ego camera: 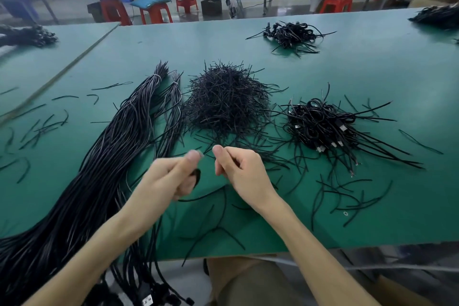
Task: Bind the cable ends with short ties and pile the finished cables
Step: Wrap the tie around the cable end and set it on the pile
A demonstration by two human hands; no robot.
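Note:
My left hand (171, 176) grips a looped black cable (197, 175), whose tail (203, 196) trails over the green table (323, 77) toward the right. My right hand (238, 169) is beside it, thumb and fingers pinched together; a thin tie between them is too blurred to confirm. Just beyond both hands lies a heap of short black ties (226, 99). A long bundle of unbound black cables (104, 161) runs from the far centre down off the table's near left edge. A pile of bound cables (323, 124) sits to the right.
Another small cable pile (293, 35) lies farther back, and more piles at the far right (437, 16) and far left (24, 35). Loose ties (347, 196) scatter over the table. Red stools (156, 12) and a blue bench stand beyond.

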